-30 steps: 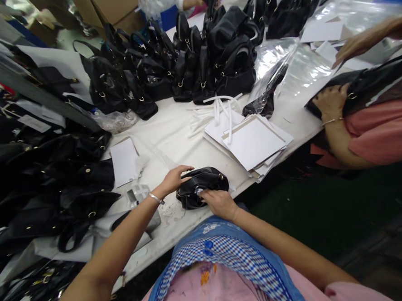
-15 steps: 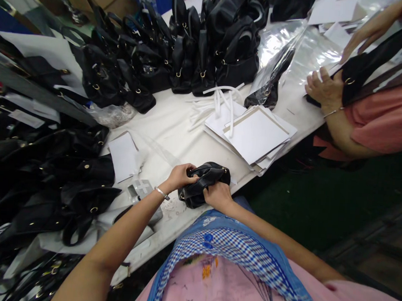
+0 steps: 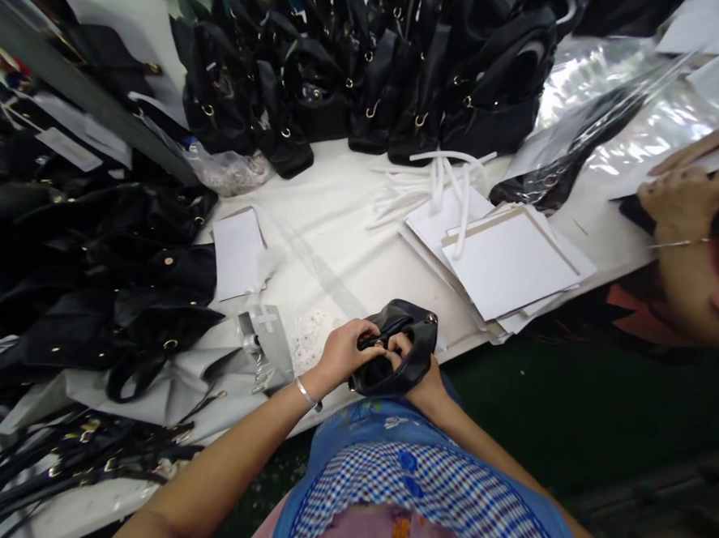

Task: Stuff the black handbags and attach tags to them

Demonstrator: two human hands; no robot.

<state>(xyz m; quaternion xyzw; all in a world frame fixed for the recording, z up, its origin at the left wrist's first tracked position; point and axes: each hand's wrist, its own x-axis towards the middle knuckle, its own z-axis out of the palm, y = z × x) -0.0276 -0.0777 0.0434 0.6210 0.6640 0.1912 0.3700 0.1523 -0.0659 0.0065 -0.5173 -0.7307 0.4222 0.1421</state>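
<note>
A small black handbag (image 3: 422, 326) with gold fittings stands at the table's near edge, close to my apron. My left hand (image 3: 343, 353) is closed on the bag's left rim, thumb and fingers pinched together beside a small gold piece. From the other side my right hand (image 3: 429, 387) reaches in behind a black band or side wall of the bag. Its fingertips show inside the opening, bent and pinching near my left thumb. What exactly lies between the fingertips is too small to make out.
Several black handbags (image 3: 424, 94) stand along the back, more black bags (image 3: 92, 261) heap at left. White card sheets (image 3: 509, 262) and white tubes (image 3: 441, 185) lie right of centre. A grey tool (image 3: 263, 336) rests left. A co-worker's hands (image 3: 684, 191) work at right.
My view has shifted, moving the table's things across the picture. My right hand's fingers now show inside the bag's opening, and my left hand has come closer to them.
</note>
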